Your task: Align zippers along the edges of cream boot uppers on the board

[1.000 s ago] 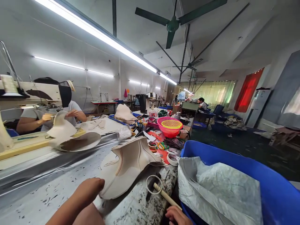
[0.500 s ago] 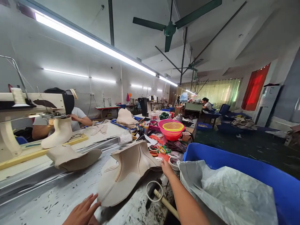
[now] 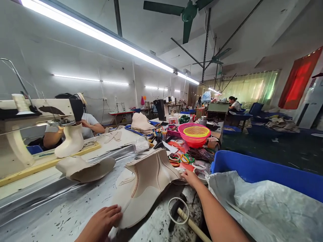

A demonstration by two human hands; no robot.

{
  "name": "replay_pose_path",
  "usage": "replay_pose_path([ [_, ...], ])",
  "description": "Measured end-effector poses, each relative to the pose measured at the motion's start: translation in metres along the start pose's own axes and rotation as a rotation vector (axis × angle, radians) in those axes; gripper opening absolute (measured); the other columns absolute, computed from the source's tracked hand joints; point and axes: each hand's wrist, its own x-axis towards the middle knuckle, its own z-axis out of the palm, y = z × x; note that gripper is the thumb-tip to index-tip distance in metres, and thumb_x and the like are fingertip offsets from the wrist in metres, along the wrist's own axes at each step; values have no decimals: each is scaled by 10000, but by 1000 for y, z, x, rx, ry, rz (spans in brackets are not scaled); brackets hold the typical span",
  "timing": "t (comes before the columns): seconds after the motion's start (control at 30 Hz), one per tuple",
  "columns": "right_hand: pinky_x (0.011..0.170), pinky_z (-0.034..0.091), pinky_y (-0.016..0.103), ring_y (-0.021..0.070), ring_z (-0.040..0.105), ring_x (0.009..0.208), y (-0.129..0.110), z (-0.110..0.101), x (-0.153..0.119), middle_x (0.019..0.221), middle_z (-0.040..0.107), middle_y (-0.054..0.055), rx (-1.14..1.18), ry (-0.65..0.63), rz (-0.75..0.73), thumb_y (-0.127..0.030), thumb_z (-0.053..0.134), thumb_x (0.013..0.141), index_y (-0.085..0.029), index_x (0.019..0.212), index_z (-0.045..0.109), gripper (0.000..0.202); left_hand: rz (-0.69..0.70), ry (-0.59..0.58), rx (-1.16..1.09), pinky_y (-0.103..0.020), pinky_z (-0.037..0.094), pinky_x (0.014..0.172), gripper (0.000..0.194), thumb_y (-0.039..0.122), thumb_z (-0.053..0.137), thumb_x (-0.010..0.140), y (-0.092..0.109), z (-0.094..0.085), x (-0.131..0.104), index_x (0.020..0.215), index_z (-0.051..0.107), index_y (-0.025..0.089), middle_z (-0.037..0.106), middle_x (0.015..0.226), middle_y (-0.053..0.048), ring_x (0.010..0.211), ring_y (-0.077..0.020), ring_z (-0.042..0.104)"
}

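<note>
Worktable point(image 3: 58, 205), silvery and flecked with dark marks, spreads under everything close at hand, with a blue bin point(image 3: 264, 171) at its right, a crumpled whitish sack point(image 3: 282, 201) inside it. Across the left side stands a sewing machine point(image 3: 57, 109), a co-worker in a pale sleeve point(image 3: 92, 119) behind it. Centred on the worktable, between both hands, lies a layered pale boot upper point(image 3: 148, 174); a pink basin point(image 3: 182, 132) sits beyond. The left hand point(image 3: 107, 216) rests at the upper's near-left edge, fingers outstretched, close together and not curled. The right hand point(image 3: 190, 176) reaches its far-right tip, fingers bent; whether they pinch it, I cannot tell. Just right of the upper is a hammer point(image 3: 174, 210), then scissors point(image 3: 186, 158) farther back, and a thin white ring point(image 3: 168, 212) lying over the hammer.
</note>
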Motion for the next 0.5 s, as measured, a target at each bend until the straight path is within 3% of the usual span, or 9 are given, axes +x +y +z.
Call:
replay_pose_path([
  [0.13, 626, 459, 273, 108, 546, 637, -6, -9, -6, 725, 591, -9, -64, 17, 4, -333, 541, 854, -146, 765, 580, 211, 18, -14, -58, -252, 482, 832, 312, 210, 416, 813, 6, -26, 14, 791, 713, 302, 727, 903, 34, 935, -190, 648],
  [0.23, 543, 374, 257, 137, 517, 559, -13, -22, -23, 564, 558, -12, -72, 128, -45, -307, 539, 802, -177, 635, 550, 212, -33, 59, -40, -327, 468, 869, 403, 168, 311, 855, 6, -49, 15, 909, 699, 265, 701, 1022, -13, 1007, -218, 617],
  [0.3, 524, 335, 268, 173, 528, 562, -20, -26, -40, 559, 574, 13, -68, 221, -104, -350, 489, 791, -190, 654, 557, 221, 4, 133, -9, -374, 430, 928, 412, 154, 293, 869, 7, -62, 2, 1038, 654, 258, 647, 1144, -37, 1101, -231, 561],
  [0.4, 552, 352, 291, 213, 556, 602, -36, -15, -73, 615, 604, 51, -46, 305, -241, -482, 401, 806, -190, 718, 572, 350, 217, 308, 129, -381, 399, 966, 415, 119, 365, 850, 14, -72, -51, 1192, 551, 263, 607, 1209, -46, 1153, -231, 520],
  [0.5, 558, 387, 293, 207, 564, 573, -60, 16, -104, 591, 597, 50, 38, 334, -528, -580, 351, 830, -198, 687, 572, 463, 208, 405, 135, -356, 405, 959, 520, 69, 401, 827, 33, -65, -135, 1295, 435, 293, 624, 1184, -29, 1090, -216, 562],
])
